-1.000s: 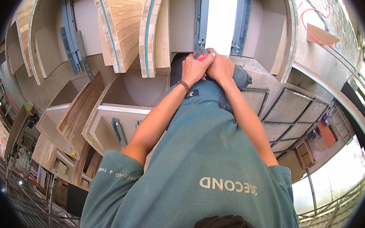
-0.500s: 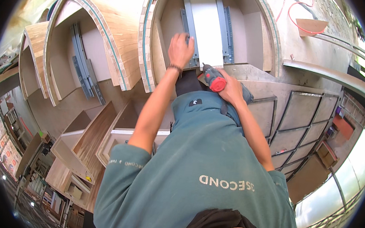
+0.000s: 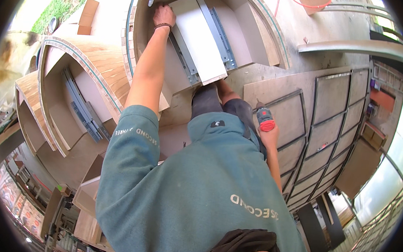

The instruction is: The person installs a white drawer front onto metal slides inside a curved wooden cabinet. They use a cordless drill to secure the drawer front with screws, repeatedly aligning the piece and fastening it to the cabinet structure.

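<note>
My right hand [image 3: 268, 135] grips a grey-and-red cordless drill [image 3: 265, 119], held out to the right of my legs with its bit pointing away from me. Inside the curved wooden cabinet [image 3: 257, 37] lies a long white panel [image 3: 198, 38], with a metal drawer slide [image 3: 181, 58] along its left side and another slide [image 3: 223, 37] along its right. My left hand [image 3: 164, 15] reaches to the far left corner of the panel. Its fingers are curled down there, and whatever they hold is hidden.
To the left stands another curved cabinet [image 3: 83, 63] with loose metal slides [image 3: 83, 105] inside. Black metal frames [image 3: 334, 104] lie on the right. A pale beam [image 3: 354, 46] and a red hose [image 3: 305, 5] are at the far right.
My left hand has moved farther away, to the panel's far left corner. My right hand has drawn the drill back and to the right, away from the panel's near end. The view has turned.
</note>
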The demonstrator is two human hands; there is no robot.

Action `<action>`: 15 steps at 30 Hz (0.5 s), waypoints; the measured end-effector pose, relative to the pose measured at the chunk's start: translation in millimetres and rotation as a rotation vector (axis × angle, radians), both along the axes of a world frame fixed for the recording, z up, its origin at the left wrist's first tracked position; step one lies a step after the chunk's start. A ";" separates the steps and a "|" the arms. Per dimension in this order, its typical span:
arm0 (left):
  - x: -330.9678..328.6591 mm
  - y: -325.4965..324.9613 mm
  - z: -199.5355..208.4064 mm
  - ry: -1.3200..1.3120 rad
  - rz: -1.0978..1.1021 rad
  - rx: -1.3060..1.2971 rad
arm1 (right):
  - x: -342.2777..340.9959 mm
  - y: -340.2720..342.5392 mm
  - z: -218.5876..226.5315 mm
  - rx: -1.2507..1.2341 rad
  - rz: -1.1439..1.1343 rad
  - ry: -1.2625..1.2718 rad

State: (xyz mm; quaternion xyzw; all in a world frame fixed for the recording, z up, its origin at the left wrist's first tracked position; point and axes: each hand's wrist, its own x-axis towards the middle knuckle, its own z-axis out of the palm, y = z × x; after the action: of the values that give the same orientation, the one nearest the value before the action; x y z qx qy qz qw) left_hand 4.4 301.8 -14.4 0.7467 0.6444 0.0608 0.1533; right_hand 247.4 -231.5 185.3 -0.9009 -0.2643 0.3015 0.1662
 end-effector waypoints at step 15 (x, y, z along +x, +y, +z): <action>-13.9 -54.4 1.3 0.029 -0.055 0.026 | 18.6 -85.4 -61.4 -0.005 -0.283 -0.073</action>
State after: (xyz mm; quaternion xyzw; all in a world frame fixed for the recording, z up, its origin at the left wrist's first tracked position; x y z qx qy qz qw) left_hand -9.5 247.4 -13.2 0.7670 0.6248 0.0539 0.1359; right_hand 266.0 -316.8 123.9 -0.9400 -0.1398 0.2426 0.1950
